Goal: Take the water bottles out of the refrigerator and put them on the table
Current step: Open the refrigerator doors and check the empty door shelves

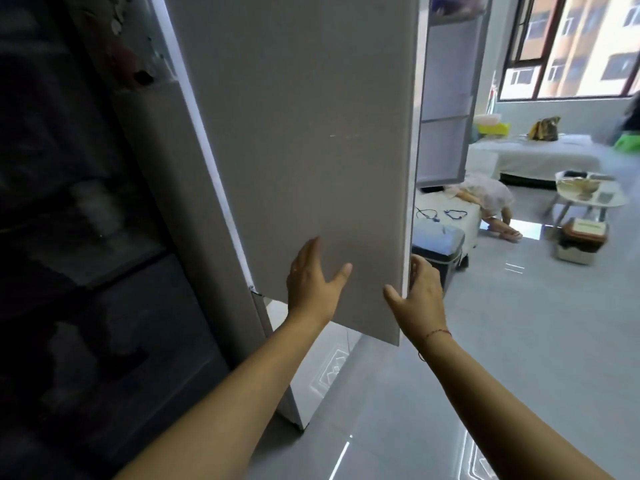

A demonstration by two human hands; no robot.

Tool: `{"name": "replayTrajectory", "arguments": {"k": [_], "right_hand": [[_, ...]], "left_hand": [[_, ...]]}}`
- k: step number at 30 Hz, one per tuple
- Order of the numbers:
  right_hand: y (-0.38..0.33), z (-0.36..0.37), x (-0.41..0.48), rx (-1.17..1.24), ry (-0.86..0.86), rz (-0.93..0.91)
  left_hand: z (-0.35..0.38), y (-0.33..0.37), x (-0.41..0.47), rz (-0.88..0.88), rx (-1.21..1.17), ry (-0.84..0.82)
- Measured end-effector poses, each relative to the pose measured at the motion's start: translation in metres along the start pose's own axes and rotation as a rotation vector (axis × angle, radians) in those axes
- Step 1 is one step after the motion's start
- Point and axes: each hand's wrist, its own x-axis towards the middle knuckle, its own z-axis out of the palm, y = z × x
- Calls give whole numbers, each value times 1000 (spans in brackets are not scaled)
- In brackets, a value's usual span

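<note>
refrigerator door [311, 133] top cut off, interior hidden, bottles unseen

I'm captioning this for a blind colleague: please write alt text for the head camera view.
Both hands are on a grey refrigerator door: the left hand lies flat on its face, the right hand curls around its free edge. Beyond it, a bright room with a small round table.

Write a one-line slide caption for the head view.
Left hand flat on the open refrigerator door, right hand gripping its edge.
</note>
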Motion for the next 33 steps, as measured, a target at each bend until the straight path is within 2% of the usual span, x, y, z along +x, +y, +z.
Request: {"name": "replayTrajectory", "arguments": {"k": [5, 11, 16, 22, 28, 33], "right_hand": [[39, 12, 52, 129, -280, 61], [73, 19, 126, 162, -404, 12], [90, 28, 191, 186, -536, -21], [94, 58, 262, 289, -579, -38], [102, 107, 328, 387, -637, -3], [99, 151, 378, 411, -686, 40]], "left_hand": [[40, 31, 51, 216, 153, 23], [96, 57, 130, 349, 350, 175], [134, 56, 188, 277, 521, 136], [155, 38, 244, 217, 721, 119], [166, -1, 300, 233, 893, 121], [174, -27, 343, 240, 952, 188]]}}
